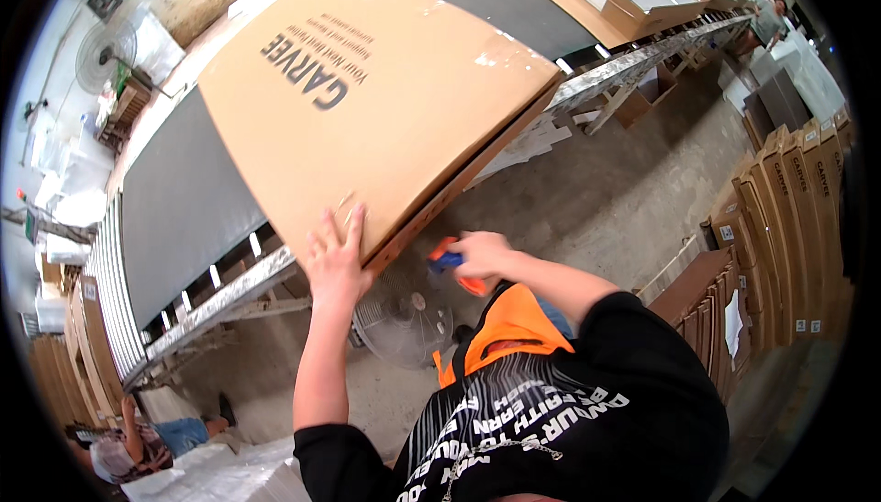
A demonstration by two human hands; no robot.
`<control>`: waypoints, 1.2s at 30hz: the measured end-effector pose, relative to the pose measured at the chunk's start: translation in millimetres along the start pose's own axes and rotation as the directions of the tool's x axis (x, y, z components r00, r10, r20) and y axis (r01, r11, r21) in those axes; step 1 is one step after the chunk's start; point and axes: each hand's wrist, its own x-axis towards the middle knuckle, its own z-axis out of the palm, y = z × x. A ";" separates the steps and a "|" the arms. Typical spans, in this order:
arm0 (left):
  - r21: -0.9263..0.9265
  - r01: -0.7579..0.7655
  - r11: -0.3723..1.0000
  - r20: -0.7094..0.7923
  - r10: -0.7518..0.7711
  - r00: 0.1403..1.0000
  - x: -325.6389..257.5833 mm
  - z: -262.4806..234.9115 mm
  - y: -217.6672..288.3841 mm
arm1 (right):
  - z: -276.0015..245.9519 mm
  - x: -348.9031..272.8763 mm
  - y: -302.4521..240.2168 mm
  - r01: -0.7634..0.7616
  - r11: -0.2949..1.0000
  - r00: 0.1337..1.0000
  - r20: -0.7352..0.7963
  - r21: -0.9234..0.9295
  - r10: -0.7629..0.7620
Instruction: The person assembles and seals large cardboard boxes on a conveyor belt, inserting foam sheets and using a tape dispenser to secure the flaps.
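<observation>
A large flat brown cardboard box (404, 89) lies across the conveyor, its near corner jutting over the edge toward me. My left hand (335, 259) rests on that corner with fingers spread flat on the top, the thumb near the side edge. To the right of the box, apart from it, my right hand (484, 254) is closed round an orange-and-blue tape gun (447, 259). My fingers hide part of the tool. Along the box's near side runs a dark gap between its top and the lower edge.
The black conveyor belt (188, 208) has a worn metal rail and rollers (108, 263). Below stands a floor fan (402, 323). Stacked cartons (780, 217) line the right. Open cartons (642, 6) sit further up the line. Another person (138, 447) is at lower left.
</observation>
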 end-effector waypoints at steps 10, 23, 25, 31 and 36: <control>0.049 0.086 0.995 -0.034 -0.084 0.996 -15.7 11.3 -4.8 | -290.7 7.1 291.1 0.233 0.187 0.929 -0.275 0.954 0.246; 0.228 0.195 0.954 0.558 -0.292 0.776 66.2 -84.3 35.2 | -160.0 -35.8 176.6 0.119 -0.186 0.971 -0.075 0.975 0.226; 0.019 -0.230 0.973 0.278 0.216 0.936 139.6 -117.0 79.7 | -142.7 -17.3 140.3 0.259 -0.111 0.878 -0.186 0.960 0.441; -0.133 -0.983 0.125 -0.304 0.939 0.161 297.4 -143.9 277.0 | -148.3 -17.5 118.0 0.258 0.057 0.845 -0.254 0.964 0.471; 0.486 -0.874 0.009 0.151 0.984 0.094 312.5 -90.8 327.2 | -120.4 -28.0 66.2 0.247 0.046 0.839 -0.237 0.968 0.489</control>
